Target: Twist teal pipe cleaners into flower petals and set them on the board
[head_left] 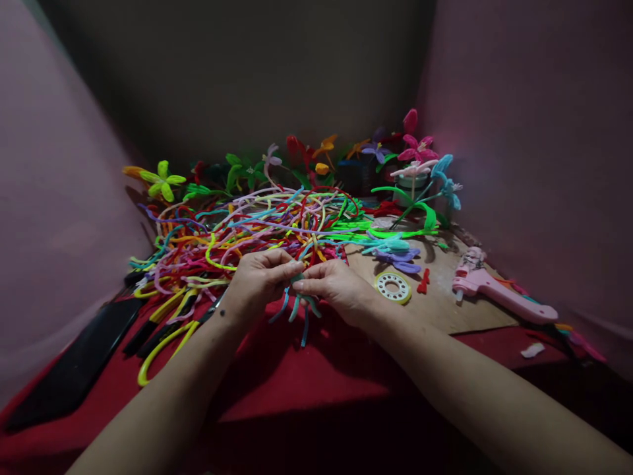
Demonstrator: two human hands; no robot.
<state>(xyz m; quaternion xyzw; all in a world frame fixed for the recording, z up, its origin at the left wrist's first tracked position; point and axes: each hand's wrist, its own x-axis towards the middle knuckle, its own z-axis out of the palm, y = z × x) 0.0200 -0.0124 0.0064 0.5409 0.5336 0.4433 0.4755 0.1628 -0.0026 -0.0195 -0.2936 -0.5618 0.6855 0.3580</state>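
My left hand and my right hand meet at the middle, over the front of the red-covered table. Both pinch a small bunch of light blue pipe cleaners between thumb and fingers. Several blue and teal ends hang down below the fingertips, spread apart. The centre of the bunch is mostly hidden by my fingers. Right behind my hands lies a large tangled heap of coloured pipe cleaners.
Right of my hands, a board carries a tape roll, a pink glue gun and purple petals. Yellow-handled scissors and a black flat object lie left. Pipe-cleaner flowers stand behind.
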